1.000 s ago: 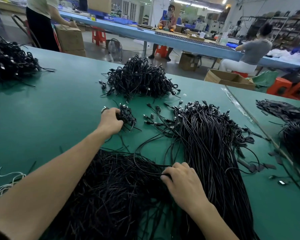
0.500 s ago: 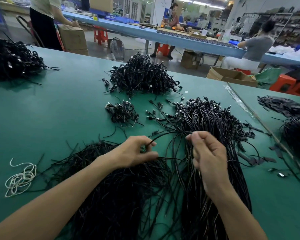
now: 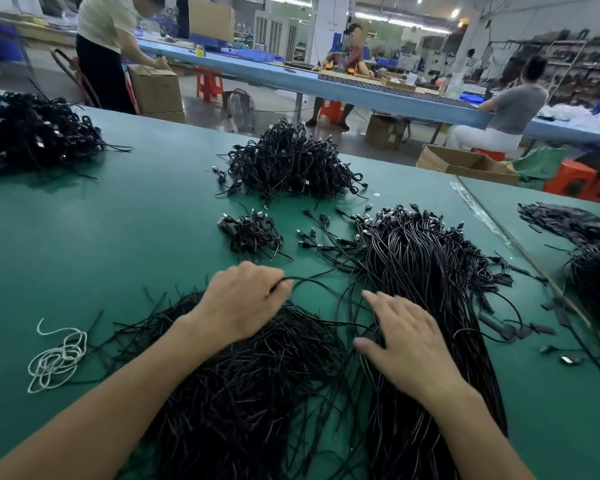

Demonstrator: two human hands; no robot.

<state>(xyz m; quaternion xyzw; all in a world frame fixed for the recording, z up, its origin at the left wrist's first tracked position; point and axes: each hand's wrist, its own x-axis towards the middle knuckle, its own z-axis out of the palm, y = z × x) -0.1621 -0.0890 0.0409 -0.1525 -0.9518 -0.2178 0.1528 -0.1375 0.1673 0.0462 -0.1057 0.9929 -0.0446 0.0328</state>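
Note:
My left hand (image 3: pixel 241 301) grips a single black cable (image 3: pixel 312 281) that arcs off to the right, above a loose heap of thin black ties (image 3: pixel 243 382). My right hand (image 3: pixel 404 337) lies with fingers spread on the near end of a long bundle of black cables (image 3: pixel 426 271) whose plugs point away from me. A small bunch of coiled cables (image 3: pixel 252 233) lies just beyond my left hand. A bigger pile of coiled cables (image 3: pixel 291 164) sits farther back.
The green table (image 3: pixel 118 237) also bears a white string tangle (image 3: pixel 58 358) at the near left and a large black cable heap (image 3: pixel 32 133) at the far left. More black cables (image 3: pixel 593 271) lie on the adjoining table at right. People work at a blue bench beyond.
A second ago my left hand rested on the small coiled bunch; it came back and took a single cable. My right hand let go of that cable and dropped onto the long bundle.

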